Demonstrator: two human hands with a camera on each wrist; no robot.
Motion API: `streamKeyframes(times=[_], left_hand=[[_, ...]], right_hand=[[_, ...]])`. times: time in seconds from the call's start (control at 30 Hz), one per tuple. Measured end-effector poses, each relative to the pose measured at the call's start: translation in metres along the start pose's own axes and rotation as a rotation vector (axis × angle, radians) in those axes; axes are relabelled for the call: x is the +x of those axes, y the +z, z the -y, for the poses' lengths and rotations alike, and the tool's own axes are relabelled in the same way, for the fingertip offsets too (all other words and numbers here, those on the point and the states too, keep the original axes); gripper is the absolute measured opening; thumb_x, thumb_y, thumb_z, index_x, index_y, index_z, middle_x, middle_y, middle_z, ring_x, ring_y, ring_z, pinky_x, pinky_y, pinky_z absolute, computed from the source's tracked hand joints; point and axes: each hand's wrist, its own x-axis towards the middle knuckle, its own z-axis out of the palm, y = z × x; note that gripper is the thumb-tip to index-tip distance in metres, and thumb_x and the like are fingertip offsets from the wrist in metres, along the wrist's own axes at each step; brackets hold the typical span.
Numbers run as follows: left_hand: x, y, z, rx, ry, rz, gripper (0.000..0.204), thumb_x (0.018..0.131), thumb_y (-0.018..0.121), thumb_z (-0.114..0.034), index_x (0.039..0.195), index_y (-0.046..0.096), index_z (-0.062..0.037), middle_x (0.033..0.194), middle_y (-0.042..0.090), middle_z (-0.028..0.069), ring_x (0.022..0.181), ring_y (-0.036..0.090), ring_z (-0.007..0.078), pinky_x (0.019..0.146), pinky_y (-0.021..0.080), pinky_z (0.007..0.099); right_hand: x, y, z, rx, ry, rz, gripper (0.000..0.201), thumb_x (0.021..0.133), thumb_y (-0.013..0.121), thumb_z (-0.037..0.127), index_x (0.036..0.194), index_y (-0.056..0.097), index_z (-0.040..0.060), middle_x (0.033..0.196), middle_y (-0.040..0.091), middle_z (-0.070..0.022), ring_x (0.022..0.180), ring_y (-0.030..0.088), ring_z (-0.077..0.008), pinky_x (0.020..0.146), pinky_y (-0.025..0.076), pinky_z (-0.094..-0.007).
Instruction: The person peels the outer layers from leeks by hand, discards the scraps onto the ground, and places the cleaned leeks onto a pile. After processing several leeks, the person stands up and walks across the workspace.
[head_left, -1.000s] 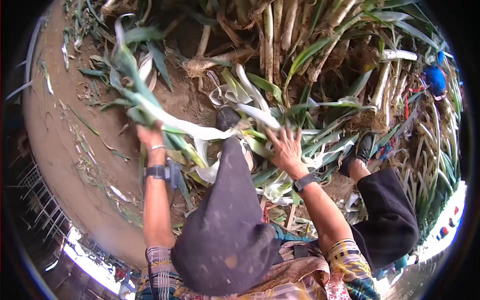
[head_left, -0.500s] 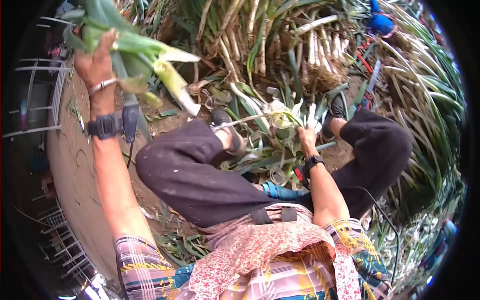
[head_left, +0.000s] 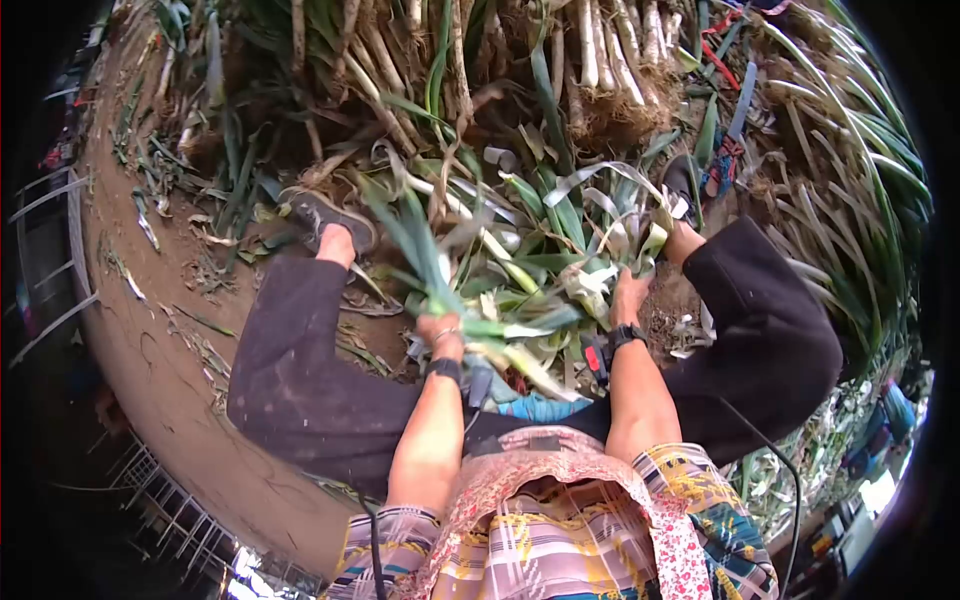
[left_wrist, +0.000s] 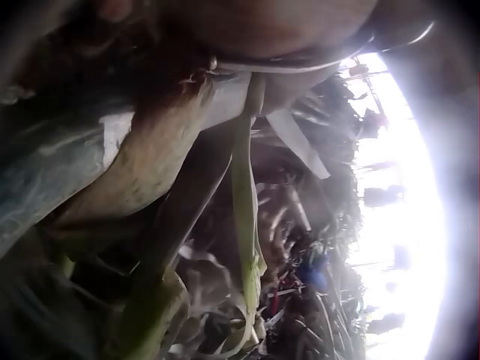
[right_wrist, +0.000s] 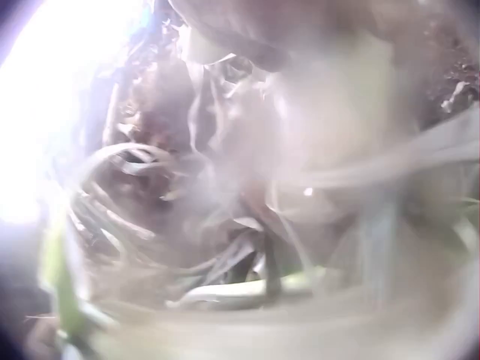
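Gripping a leek (head_left: 420, 250) whose leaves fan far-left above it, the left hand (head_left: 441, 330) sits between the knees while the right hand (head_left: 628, 296), grip unclear, rests on trimmings (head_left: 560, 260); the left wrist view alone shows the stalk (left_wrist: 150, 172) close under the fingers.

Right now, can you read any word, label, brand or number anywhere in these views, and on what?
None can be read.
Wrist bands: no legible marking.
Red patch on the right wrist device: too small to tell.
Leeks, the left hand and the right hand: no text.
Both wrist views: too blurred.
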Motion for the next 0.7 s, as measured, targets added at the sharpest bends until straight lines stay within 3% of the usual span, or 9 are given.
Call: streamKeyframes(times=[0.1,0.2,0.27,0.37,0.43,0.5,0.57,0.63,0.7], left_hand=[[0.041,-0.01,0.045,0.356,-0.163,-0.215,0.054,0.056,0.074,-0.009,0.105,0.055,0.0055,0.091,0.061,0.0172,0.08,0.059,0.0284,0.072,0.049,0.0367],[0.087,-0.01,0.077,0.053,-0.475,0.119,0.052,0.057,0.073,-0.009,0.103,0.054,0.0086,0.088,0.061,0.0172,0.071,0.059,0.0287,0.068,0.049,0.0376],[0.073,-0.01,0.053,-0.22,-0.523,0.326,0.048,0.058,0.072,-0.009,0.099,0.055,0.0103,0.087,0.06,0.0164,0.068,0.058,0.0283,0.067,0.049,0.037],[0.048,0.022,0.015,-0.088,-0.247,0.215,0.032,0.06,0.071,-0.008,0.085,0.059,0.008,0.082,0.062,0.015,0.071,0.059,0.0249,0.066,0.048,0.0362],[0.036,0.041,0.001,0.051,-0.026,0.276,0.035,0.065,0.069,-0.01,0.094,0.058,0.0046,0.091,0.062,0.0141,0.074,0.059,0.024,0.07,0.047,0.0352],[0.014,0.058,-0.023,0.097,0.275,0.375,0.039,0.07,0.066,-0.01,0.106,0.056,0.0016,0.101,0.062,0.0125,0.081,0.059,0.0219,0.074,0.047,0.0333],[0.017,0.072,-0.017,-0.033,0.272,0.51,0.037,0.075,0.062,-0.009,0.11,0.055,-0.0006,0.102,0.062,0.0101,0.085,0.059,0.0191,0.075,0.047,0.0308],[0.021,0.073,-0.009,-0.234,0.14,0.628,0.036,0.079,0.059,-0.008,0.115,0.054,-0.0028,0.103,0.061,0.0077,0.089,0.058,0.0164,0.076,0.047,0.0283],[0.022,0.069,-0.01,-0.428,0.094,0.682,0.032,0.078,0.06,-0.005,0.11,0.057,-0.0041,0.098,0.062,0.0058,0.082,0.06,0.0147,0.07,0.049,0.0277]], right_hand=[[0.004,0.013,-0.005,0.13,-0.102,0.058,0.059,0.077,0.051,0.008,0.131,0.03,-0.0048,0.129,0.041,-0.0243,0.12,0.039,-0.0364,0.101,0.028,-0.0401],[0.003,0.032,-0.021,-0.122,-0.194,-0.097,0.064,0.078,0.047,0.011,0.135,0.023,-0.0055,0.133,0.036,-0.0256,0.123,0.037,-0.0351,0.102,0.027,-0.0367],[-0.006,0.038,-0.015,-0.122,-0.046,0.07,0.066,0.079,0.045,0.014,0.137,0.021,-0.0054,0.134,0.035,-0.0266,0.125,0.035,-0.0354,0.104,0.026,-0.0352],[-0.038,0.059,0.008,-0.287,-0.232,0.33,0.062,0.079,0.044,0.015,0.136,0.026,-0.0032,0.129,0.04,-0.027,0.12,0.038,-0.038,0.102,0.028,-0.0375],[-0.059,0.077,0.021,-0.377,-0.481,0.43,0.057,0.08,0.043,0.015,0.134,0.031,-0.0003,0.122,0.046,-0.026,0.112,0.044,-0.04,0.098,0.033,-0.0402],[-0.065,0.079,0.031,-0.382,-0.382,0.699,0.054,0.083,0.045,0.019,0.133,0.032,0.0006,0.122,0.047,-0.0245,0.108,0.048,-0.038,0.096,0.035,-0.039],[-0.061,0.081,0.046,-0.361,-0.327,0.982,0.048,0.083,0.05,0.019,0.126,0.041,0.0004,0.12,0.048,-0.0217,0.104,0.051,-0.0344,0.088,0.04,-0.0382],[-0.06,0.075,0.045,-0.321,-0.622,1.032,0.039,0.082,0.054,0.018,0.116,0.052,-0.0001,0.117,0.05,-0.0167,0.099,0.054,-0.0299,0.081,0.044,-0.0377],[-0.063,0.068,0.046,-0.023,-0.538,1.083,0.035,0.083,0.054,0.021,0.113,0.054,0.0013,0.113,0.052,-0.0121,0.096,0.055,-0.026,0.081,0.045,-0.0376]])
